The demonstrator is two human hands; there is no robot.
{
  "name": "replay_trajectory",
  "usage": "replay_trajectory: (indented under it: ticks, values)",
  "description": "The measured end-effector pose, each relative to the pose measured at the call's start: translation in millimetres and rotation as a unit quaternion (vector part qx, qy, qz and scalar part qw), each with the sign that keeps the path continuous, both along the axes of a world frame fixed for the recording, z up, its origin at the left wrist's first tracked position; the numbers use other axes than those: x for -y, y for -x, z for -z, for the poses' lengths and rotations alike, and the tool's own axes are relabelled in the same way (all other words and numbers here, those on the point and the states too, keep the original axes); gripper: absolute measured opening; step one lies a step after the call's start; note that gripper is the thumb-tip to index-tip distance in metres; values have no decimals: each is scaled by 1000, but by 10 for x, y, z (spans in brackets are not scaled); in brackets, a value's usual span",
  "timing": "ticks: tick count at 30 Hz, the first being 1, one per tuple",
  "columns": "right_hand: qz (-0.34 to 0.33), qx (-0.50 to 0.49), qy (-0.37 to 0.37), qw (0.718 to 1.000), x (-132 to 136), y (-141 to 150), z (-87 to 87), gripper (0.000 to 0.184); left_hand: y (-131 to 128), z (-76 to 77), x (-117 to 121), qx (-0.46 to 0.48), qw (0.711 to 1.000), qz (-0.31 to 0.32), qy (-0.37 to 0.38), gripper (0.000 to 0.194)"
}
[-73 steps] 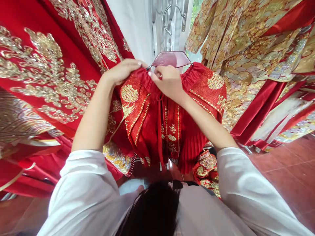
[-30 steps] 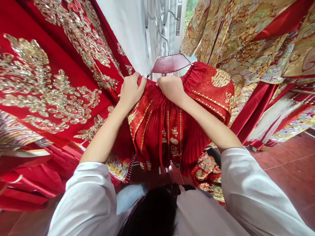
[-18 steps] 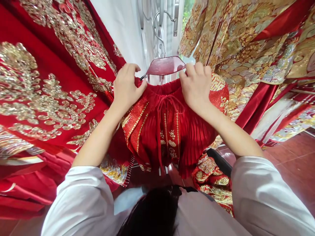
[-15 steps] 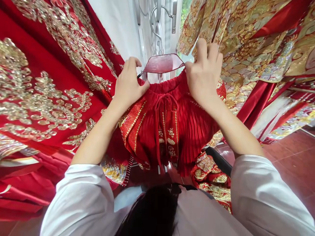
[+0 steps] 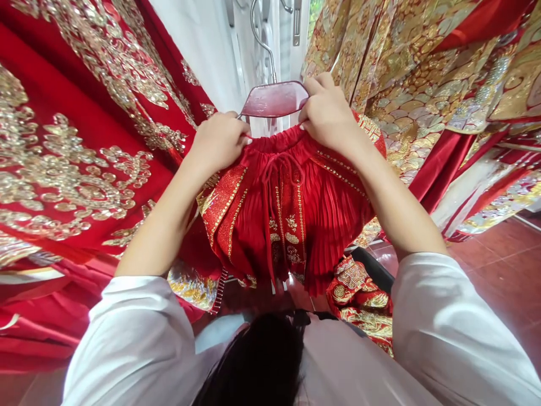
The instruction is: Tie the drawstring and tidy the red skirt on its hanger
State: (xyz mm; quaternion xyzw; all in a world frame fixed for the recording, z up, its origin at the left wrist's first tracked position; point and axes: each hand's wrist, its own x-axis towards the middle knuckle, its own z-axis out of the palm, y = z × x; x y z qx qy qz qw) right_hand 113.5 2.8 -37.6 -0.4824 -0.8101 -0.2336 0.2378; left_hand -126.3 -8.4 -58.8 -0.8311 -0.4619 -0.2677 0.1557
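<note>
A red pleated skirt (image 5: 291, 197) with a gathered waistband, a drawstring bow and gold-trimmed panels hangs in front of me. My left hand (image 5: 220, 141) is closed on the left end of its waistband, thumb toward the middle. At the opposite end, my right hand (image 5: 332, 115) grips the waistband beside the hanger's edge. Between my hands is a hanger (image 5: 274, 100) with a flat, pinkish middle plate and a metal hook rising above it. Its two ends are hidden behind my fingers.
Red gowns with gold beading (image 5: 84, 169) crowd the left side. Gold scale-patterned garments (image 5: 406, 84) hang on the right. Below lies a red and gold brocade cloth (image 5: 355, 287) by a black edge. Red tiles (image 5: 486, 265) cover the floor.
My right hand has come down and inward, its fingers now curled at the waistband. My left fingers have closed further. The hanger has shifted slightly up and left in view.
</note>
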Motion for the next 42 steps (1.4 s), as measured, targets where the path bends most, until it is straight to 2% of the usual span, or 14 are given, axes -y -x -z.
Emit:
replay_trajectory:
  ticks: [4,8,13,18,21,25,27,30,32,34,36,38,40,42]
  values:
    - [-70,-53,-31,996,-127,51,79,17,2,0,-58,21,1000,-7,7,16]
    - [-30,-63,-14,997,99,196,161,6,-45,31,19,74,997,22,-11,16]
    - [-14,-121,-128,984,444,419,364,32,-206,191,248,135,985,32,-103,16]
    - [28,-159,-16,987,295,375,497,23,-346,350,164,150,985,3,-84,19]
    - [26,-146,19,989,155,393,467,19,-430,326,-4,109,992,-11,-66,26]
    - [48,-125,47,990,109,564,398,23,-489,223,-163,49,998,-29,-3,20]
    - [50,-116,75,989,179,595,367,25,-495,200,-123,67,998,-8,16,16]
    - [0,-113,118,987,441,456,383,26,-544,273,156,88,996,13,-6,22]
    - [-40,-132,131,982,706,255,489,33,-621,423,425,97,994,13,-39,36]
    - [-70,-164,134,975,997,2,711,38,-729,676,672,125,990,50,-42,42]
    - [-81,-201,136,967,1264,-289,1068,36,-881,1045,851,150,980,132,18,39]
    - [-56,-240,152,957,1473,-614,1545,34,-1098,1511,967,148,954,216,145,33]
    - [18,-273,207,939,1613,-958,2091,32,-1381,2022,1044,133,891,273,339,27]
    - [113,-291,301,901,1687,-1275,2632,29,-1697,2517,1098,154,787,256,539,20]
